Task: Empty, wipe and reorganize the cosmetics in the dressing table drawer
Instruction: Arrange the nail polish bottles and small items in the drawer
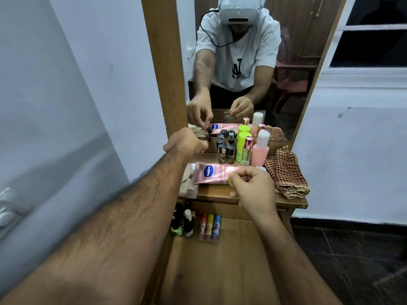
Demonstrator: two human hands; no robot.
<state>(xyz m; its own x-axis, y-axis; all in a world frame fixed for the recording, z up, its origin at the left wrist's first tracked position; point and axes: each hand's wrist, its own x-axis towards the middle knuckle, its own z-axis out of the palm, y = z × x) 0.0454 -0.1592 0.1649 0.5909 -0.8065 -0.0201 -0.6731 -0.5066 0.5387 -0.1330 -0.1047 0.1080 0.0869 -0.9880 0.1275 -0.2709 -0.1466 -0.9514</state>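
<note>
My left hand (187,142) reaches to the back left of the dressing table top and pinches a small dark-capped cosmetic (207,138) close to the mirror. My right hand (253,188) hovers over the table's front with its fingers curled, and I see nothing in it. A pink Vaseline tube (209,172) lies flat just behind that hand. Below, the drawer (220,271) stands pulled out. Three lip balms (209,227) and several small bottles (184,223) stand at its back left.
Dark nail polish bottles (226,150), a green bottle (242,146), a perfume (247,150) and a pink bottle (261,150) stand along the mirror (242,62). A checked cloth (286,172) lies at the right edge. A packet of pads (188,186) sits front left.
</note>
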